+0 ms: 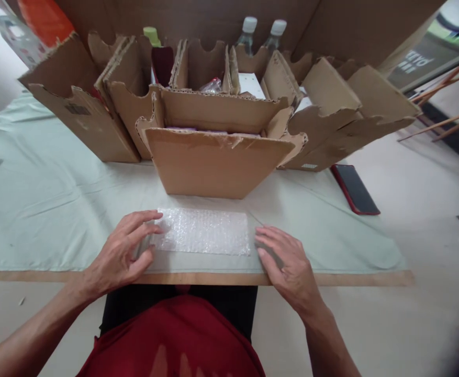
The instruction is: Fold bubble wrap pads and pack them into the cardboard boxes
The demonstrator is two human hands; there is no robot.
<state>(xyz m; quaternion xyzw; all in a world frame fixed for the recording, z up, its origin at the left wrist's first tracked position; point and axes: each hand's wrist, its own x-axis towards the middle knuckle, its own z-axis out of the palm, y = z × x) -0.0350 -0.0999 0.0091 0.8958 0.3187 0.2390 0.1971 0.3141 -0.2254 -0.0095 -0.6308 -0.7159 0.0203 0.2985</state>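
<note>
Bubble wrap (203, 231) on green cloth (76, 209), hands (125, 251) at either end, loose and empty, grey panel (435, 47) with blurred lettering (414, 62)

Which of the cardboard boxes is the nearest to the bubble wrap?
The wide front box, just beyond the bubble wrap; the other boxes stand in a row behind it.

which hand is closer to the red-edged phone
Right. The right hand is left of the phone, nearer the table's front edge; the left hand is farther left, beyond the bubble wrap.
</note>
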